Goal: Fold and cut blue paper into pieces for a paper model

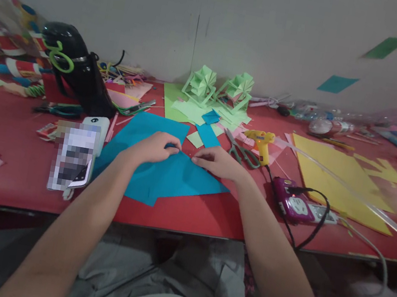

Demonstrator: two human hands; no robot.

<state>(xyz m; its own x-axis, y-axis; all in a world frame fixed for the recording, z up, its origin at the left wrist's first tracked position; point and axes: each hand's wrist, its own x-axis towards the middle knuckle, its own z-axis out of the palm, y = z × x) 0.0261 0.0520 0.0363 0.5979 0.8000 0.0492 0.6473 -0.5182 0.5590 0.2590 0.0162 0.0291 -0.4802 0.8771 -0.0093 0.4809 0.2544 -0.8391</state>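
Blue paper (178,180) lies on the red table in front of me, over another blue sheet (148,127). Its upper edge is between my two hands. My left hand (158,147) is closed, thumb and fingers pinching the paper near that edge. A short way to the right, my right hand (215,161) pinches the same edge with thumb and fingertips. Just beyond the hands are a blue strip (207,135) and a small folded blue piece (211,116). Scissors with green handles (241,153) rest right of the strip.
Two green folded-paper models (202,85) stand at the back. A yellow glue gun (263,144), purple device (293,202) with cables, and yellow sheets (337,182) are on the right. On the left are a phone (74,158) and black bottle (81,73). The table's front edge is near my forearms.
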